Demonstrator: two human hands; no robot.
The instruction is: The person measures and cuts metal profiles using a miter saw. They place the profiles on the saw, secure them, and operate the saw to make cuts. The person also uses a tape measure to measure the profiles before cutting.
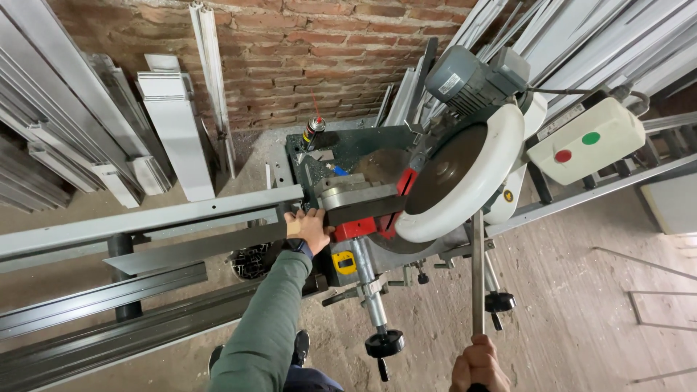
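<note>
My left hand point(311, 229), in a green sleeve, presses on a long dark grey metal profile point(203, 248) that lies across the chop saw's table point(341, 156) and runs off to the left. My right hand point(479, 366) grips the lower end of the saw's long metal handle bar point(477, 272). The saw head, with its round blade point(444, 173) in a white guard point(475, 192) and a grey motor point(468, 81) on top, sits tilted just right of my left hand. A red clamp part point(356, 229) lies beside the profile.
A white switch box point(584, 141) with green and red buttons hangs at the right. Long grey profiles point(94, 305) lie on supports at the left. White profiles point(174, 131) lean on the brick wall. A spray can point(312, 131) stands behind the saw. Screw clamps point(377, 305) hang below.
</note>
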